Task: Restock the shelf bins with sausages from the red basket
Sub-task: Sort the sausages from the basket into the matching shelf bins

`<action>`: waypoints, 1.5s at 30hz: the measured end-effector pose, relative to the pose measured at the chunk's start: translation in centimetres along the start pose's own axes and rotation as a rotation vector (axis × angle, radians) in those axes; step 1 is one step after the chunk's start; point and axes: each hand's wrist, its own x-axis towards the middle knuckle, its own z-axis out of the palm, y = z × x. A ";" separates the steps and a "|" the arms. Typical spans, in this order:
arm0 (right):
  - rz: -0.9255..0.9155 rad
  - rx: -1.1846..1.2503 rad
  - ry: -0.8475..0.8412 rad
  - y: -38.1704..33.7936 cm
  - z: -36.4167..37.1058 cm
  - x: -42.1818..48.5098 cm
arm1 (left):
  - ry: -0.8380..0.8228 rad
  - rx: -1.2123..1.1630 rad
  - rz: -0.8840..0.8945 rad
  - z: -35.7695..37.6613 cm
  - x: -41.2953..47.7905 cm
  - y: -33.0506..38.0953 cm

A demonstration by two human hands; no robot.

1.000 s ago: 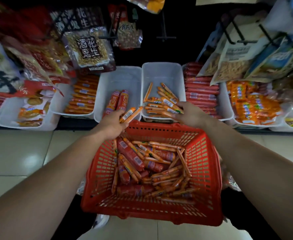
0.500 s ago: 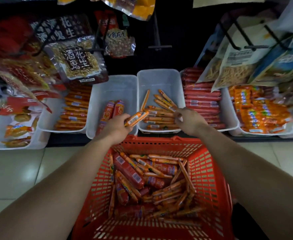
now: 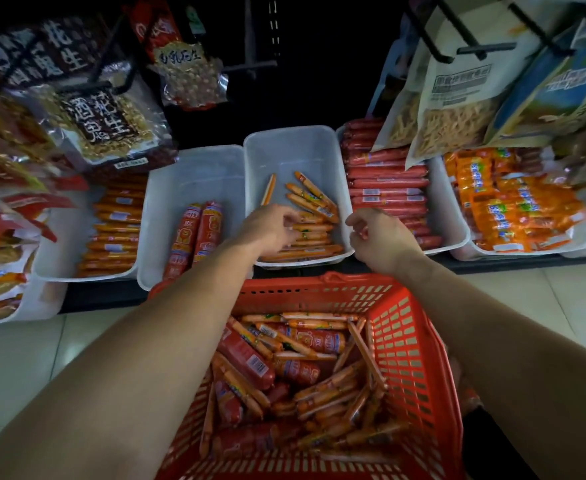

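Sausages (image 3: 302, 368) fill the red basket (image 3: 409, 341) just in front of the shelf's front edge. The left hand (image 3: 269, 230) lies in the clear bin (image 3: 295, 150) of thin sausages (image 3: 314, 199), fingers curled onto the pile; whether they grasp one cannot be told. The right hand (image 3: 379, 237) hovers at that bin's front right corner, fingers loosely curled, holding nothing.

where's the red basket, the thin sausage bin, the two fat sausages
red basket (image 3: 409, 341), head view, right wall
thin sausage bin (image 3: 291, 154), head view, bare far end
two fat sausages (image 3: 211, 230), head view, right one's wrapper
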 end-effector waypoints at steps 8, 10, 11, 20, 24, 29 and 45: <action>0.035 -0.054 0.098 0.8 1.5 3.3 | 0.179 0.113 -0.084 0.6 4.3 -0.9; 0.059 -0.054 0.105 2.1 1.7 3.2 | 0.170 0.102 -0.148 1.5 6.1 -0.3; 0.059 -0.042 0.091 2.9 1.9 3.0 | 0.165 0.092 -0.188 2.0 6.8 -0.3; 0.021 0.029 0.143 4.3 2.4 3.4 | 0.313 0.239 -0.123 4.5 7.4 -1.7; -0.009 0.085 0.147 3.4 2.9 3.8 | 0.348 -0.004 -0.173 4.3 7.4 -2.1; 0.001 0.123 0.154 3.2 3.4 3.5 | 0.363 -0.462 -0.170 3.6 5.9 -2.0; 0.001 0.066 0.104 2.9 3.5 3.6 | -0.137 0.154 0.096 2.4 12.5 -0.9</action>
